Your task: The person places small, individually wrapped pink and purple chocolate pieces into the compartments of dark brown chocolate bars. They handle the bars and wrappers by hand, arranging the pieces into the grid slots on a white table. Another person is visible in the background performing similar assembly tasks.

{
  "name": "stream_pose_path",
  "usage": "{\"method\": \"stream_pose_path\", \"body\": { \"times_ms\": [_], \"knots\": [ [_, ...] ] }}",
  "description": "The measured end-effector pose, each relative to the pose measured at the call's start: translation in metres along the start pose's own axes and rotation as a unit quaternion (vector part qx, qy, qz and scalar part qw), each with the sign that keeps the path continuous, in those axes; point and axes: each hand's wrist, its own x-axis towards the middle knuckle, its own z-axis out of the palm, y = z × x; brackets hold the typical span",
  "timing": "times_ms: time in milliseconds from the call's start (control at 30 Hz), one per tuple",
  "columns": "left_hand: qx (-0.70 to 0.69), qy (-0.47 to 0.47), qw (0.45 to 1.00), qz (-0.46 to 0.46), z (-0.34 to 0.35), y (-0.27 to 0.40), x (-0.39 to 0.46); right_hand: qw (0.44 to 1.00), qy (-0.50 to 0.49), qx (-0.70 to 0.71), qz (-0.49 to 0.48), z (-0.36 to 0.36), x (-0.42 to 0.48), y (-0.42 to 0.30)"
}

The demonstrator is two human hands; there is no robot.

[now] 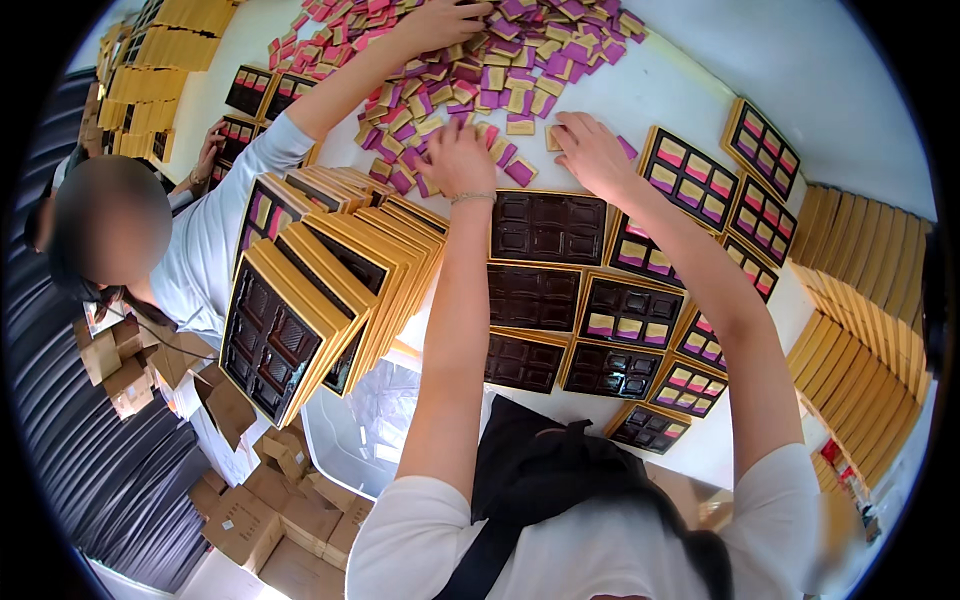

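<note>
My left hand (461,159) reaches over the near edge of a pile of small wrapped pieces (517,64) in gold with purple or pink. Its fingers rest among the pieces, and what lies under them is hidden. To its right, my right hand (596,154) has its fingertips on a gold wrapped piece (553,139). Just below my hands lies a dark tray with empty compartments (547,226), set in a gold box. Beneath my right forearm are filled trays (691,180) with pink-and-gold and purple-and-gold pieces. One partly filled tray (634,311) has pieces in its lower row only.
A tall leaning stack of gold-edged trays (330,292) stands left of my left forearm. A co-worker's hand (442,26) reaches into the pile from the left. Gold boxes (862,315) are stacked at right. A grey plastic bin (337,442) and cardboard boxes (244,521) sit below.
</note>
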Motion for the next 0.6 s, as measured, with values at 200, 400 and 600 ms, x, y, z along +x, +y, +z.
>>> {"method": "stream_pose_path", "body": {
  "times_ms": [200,400,600],
  "knots": [
    [0.009,-0.023,0.999,-0.041,-0.002,0.019,0.009,0.996,0.002,0.029,0.09,0.01,0.009,-0.012],
    [-0.186,-0.042,0.981,-0.029,-0.031,0.036,-0.003,0.981,0.007,0.08,0.176,-0.04,-0.01,-0.023],
    [-0.322,-0.072,0.902,0.279,-0.066,0.07,-0.151,0.837,0.197,0.327,0.391,-0.149,-0.23,-0.046]
  ]
}}
